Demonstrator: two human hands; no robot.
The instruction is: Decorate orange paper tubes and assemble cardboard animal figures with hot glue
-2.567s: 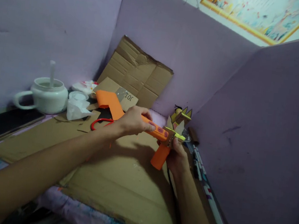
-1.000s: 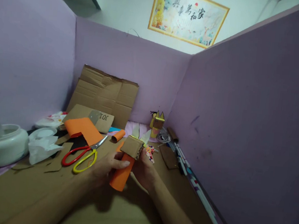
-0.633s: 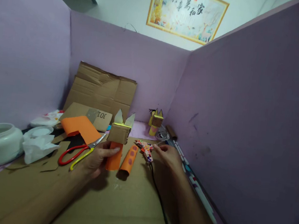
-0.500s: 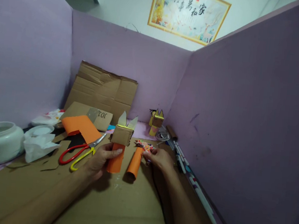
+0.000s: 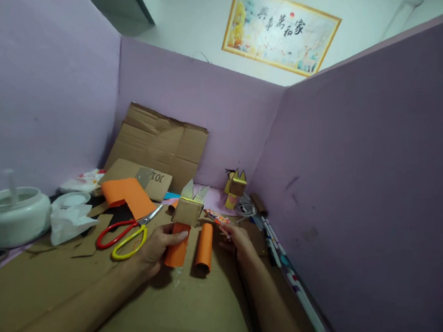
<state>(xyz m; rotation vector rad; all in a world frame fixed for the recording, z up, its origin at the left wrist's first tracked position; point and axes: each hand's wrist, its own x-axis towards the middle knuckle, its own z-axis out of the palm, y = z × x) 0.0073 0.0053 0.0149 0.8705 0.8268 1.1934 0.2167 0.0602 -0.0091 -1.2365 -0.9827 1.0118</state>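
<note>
My left hand (image 5: 161,246) is wrapped round the orange paper tube body of a cardboard figure (image 5: 188,212). That figure has a square brown head, a yellow strip and two pale pointed ears. To its right, a second orange paper tube (image 5: 204,248) lies on the cardboard sheet, touched by neither hand. My right hand (image 5: 240,241) is closed at the near end of a colourful patterned piece (image 5: 216,216), partly hidden by the fingers. Left of my left hand lie scissors (image 5: 131,233) with one red and one yellow handle.
A brown cardboard sheet (image 5: 163,317) covers the work surface. At left stand a white pot (image 5: 16,219) and crumpled white tissue (image 5: 71,222), with folded orange paper (image 5: 128,193) behind. Another cardboard figure (image 5: 237,187) stands at the back. Several sticks (image 5: 296,285) lie along the right purple wall.
The view has shifted slightly, so the scene sits lower and further right. The loose orange tube has turned straighter, and my right fingers have come away from it. My left hand still holds the figure.
</note>
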